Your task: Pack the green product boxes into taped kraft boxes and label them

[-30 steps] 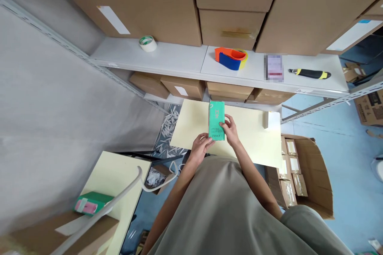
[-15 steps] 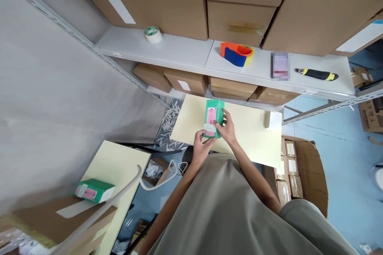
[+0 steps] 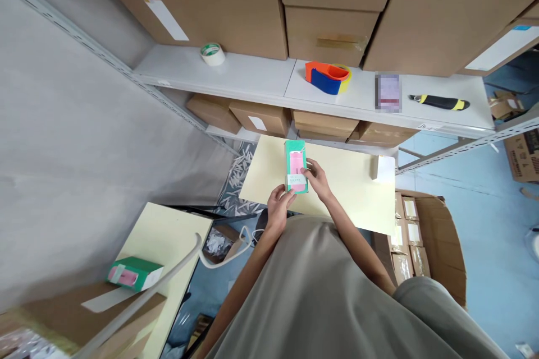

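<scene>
Green-and-pink product box held over pale-yellow tabletop. Left hand: fingers curled at its lower edge. Right hand: fingers partly bent, gripping its side. Risk: loose lower-end grip lets it tip.

Stockroom with carton-laden shelves

The green box has been turned from its lettered side to the one with the pink picture
</scene>
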`<move>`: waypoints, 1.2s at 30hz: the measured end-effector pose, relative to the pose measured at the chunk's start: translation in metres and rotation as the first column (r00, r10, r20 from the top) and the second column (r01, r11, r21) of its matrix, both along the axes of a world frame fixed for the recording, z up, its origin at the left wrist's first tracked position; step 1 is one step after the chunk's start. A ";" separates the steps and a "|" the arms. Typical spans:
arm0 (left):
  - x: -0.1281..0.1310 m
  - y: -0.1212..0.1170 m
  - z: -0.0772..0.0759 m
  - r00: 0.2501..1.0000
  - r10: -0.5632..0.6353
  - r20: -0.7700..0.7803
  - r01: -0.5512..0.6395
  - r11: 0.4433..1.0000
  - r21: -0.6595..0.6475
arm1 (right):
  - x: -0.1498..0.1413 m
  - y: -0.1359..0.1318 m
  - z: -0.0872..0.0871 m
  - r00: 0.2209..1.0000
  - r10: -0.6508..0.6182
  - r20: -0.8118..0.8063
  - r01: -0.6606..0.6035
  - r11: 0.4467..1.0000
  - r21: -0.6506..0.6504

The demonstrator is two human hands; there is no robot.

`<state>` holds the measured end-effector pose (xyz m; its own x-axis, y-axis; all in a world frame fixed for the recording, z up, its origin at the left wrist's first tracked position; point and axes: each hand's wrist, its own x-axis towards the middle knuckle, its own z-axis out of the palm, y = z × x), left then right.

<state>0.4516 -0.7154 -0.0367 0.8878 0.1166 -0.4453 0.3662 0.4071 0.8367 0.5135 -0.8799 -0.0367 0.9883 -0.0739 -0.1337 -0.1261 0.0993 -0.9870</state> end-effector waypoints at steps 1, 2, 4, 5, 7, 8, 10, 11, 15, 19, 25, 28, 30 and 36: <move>0.001 -0.001 0.000 1.000 0.010 0.008 -0.010 0.999 0.039 | -0.001 0.002 0.002 1.000 -0.017 0.011 0.017 1.000 -0.018; 0.001 -0.002 0.001 1.000 0.018 0.013 -0.019 0.997 0.080 | -0.002 0.004 0.004 0.999 -0.044 0.012 0.045 0.998 -0.045; 0.002 -0.004 0.003 0.999 0.024 0.030 -0.029 0.985 0.168 | -0.004 0.009 0.007 0.995 -0.098 -0.004 0.097 0.988 -0.124; 0.002 -0.005 0.005 0.999 0.020 0.048 -0.030 0.978 0.208 | -0.006 0.011 0.008 0.993 -0.119 -0.007 0.116 0.978 -0.172; 0.001 -0.007 0.010 0.995 0.002 0.103 -0.029 0.965 0.262 | -0.007 0.014 0.007 0.992 -0.128 0.008 0.126 0.956 -0.264; 0.000 -0.008 0.012 0.991 -0.014 0.131 -0.022 0.963 0.270 | -0.007 0.015 0.006 0.992 -0.124 0.015 0.123 0.948 -0.293; -0.001 -0.008 0.014 0.988 -0.031 0.152 -0.009 0.967 0.254 | -0.006 0.013 0.001 0.993 -0.117 0.006 0.113 0.949 -0.295; -0.002 -0.008 0.014 0.991 -0.027 0.133 -0.004 0.974 0.227 | -0.006 0.011 -0.002 0.994 -0.113 -0.007 0.107 0.958 -0.267; -0.002 -0.003 0.011 0.996 -0.044 -0.077 0.043 0.999 -0.012 | -0.006 0.002 -0.010 0.996 -0.076 -0.049 0.073 0.995 -0.062; 0.000 -0.003 0.012 0.984 -0.144 -0.103 0.132 0.984 -0.116 | -0.006 -0.004 -0.012 0.999 -0.039 -0.035 0.041 0.996 0.075; 0.006 -0.006 0.011 0.997 -0.076 -0.031 0.074 0.995 -0.067 | -0.001 -0.001 -0.012 1.000 0.000 -0.023 0.000 1.000 0.024; 0.009 -0.006 0.005 0.999 -0.006 -0.050 0.007 1.000 0.031 | -0.002 0.004 -0.009 0.997 -0.057 -0.045 0.054 0.997 -0.063; 0.010 -0.007 0.002 0.999 0.009 -0.034 -0.005 0.993 0.115 | -0.003 0.007 -0.005 0.995 -0.088 -0.043 0.083 0.990 -0.115; 0.008 -0.014 0.010 0.993 -0.039 0.110 0.013 0.973 0.229 | -0.001 0.004 -0.006 0.989 -0.145 0.006 0.143 0.964 -0.225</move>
